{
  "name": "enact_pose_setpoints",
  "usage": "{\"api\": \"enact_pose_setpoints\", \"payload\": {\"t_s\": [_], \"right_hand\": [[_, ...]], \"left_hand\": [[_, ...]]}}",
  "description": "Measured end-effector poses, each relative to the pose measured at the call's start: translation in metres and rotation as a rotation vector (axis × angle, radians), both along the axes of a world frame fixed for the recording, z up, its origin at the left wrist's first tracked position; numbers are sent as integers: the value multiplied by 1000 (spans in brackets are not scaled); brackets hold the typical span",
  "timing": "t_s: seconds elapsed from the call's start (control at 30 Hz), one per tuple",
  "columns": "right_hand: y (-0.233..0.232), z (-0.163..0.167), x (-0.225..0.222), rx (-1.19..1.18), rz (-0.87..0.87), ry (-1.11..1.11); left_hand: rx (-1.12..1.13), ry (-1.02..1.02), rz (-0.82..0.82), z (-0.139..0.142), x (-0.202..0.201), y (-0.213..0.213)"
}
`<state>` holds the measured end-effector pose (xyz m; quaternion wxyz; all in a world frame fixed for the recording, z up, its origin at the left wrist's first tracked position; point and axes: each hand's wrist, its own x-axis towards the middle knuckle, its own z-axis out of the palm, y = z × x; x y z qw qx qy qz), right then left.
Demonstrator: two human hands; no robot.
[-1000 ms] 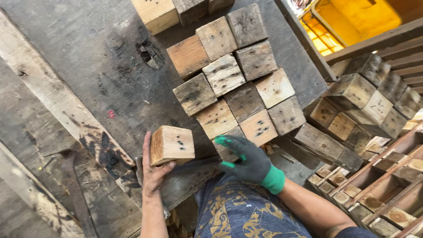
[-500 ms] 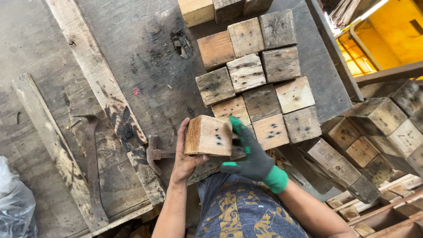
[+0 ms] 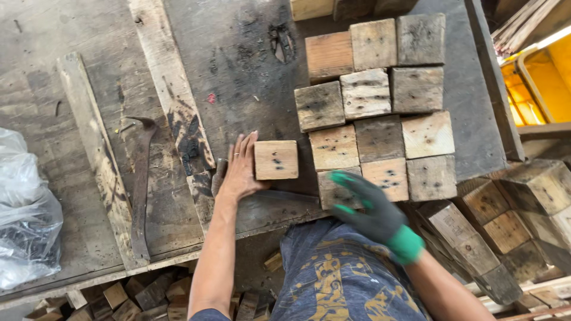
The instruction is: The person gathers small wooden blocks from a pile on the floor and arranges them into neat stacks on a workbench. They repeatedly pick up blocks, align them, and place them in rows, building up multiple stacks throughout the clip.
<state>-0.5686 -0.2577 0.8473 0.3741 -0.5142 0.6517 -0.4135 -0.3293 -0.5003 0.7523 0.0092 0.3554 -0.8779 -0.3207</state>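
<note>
A: Pale wood block [image 3: 276, 160] lies flat on the bench [image 3: 89, 71], just left of the block grid [image 3: 375, 107]. Bare left hand [image 3: 241, 172] flat against its left side, fingers straight, not wrapped round it.

B: Right hand [image 3: 372, 208]?

A: Gloved, dark with green tips and cuff, fingers spread, empty, over the grid's lower edge.

B: Handling note?

A: Best to push squarely, I'd judge, so the block closes against its neighbour without twisting.

B: Count?

A: One loose block; about twelve in the grid. One curved iron bar [image 3: 140, 178] at left, one clear plastic bag [image 3: 27, 220] at the edge.
</note>
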Motion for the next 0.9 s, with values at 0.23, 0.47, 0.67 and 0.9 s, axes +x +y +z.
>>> {"api": "enact_pose_setpoints", "payload": {"t_s": [0.23,0.47,0.67,0.9], "right_hand": [[111,-40,-68,82,-700,-269],[118,-58,-73,13,-798,3],[87,-47,-69,8,-772,343],[77,-38,-67,79,-630,742]], "left_hand": [[130,259,72,-18,-19,31],[137,266,73,-6,-27,30],[273,236,157,3,-26,28],[289,338,228,14,-1,-14]]}}
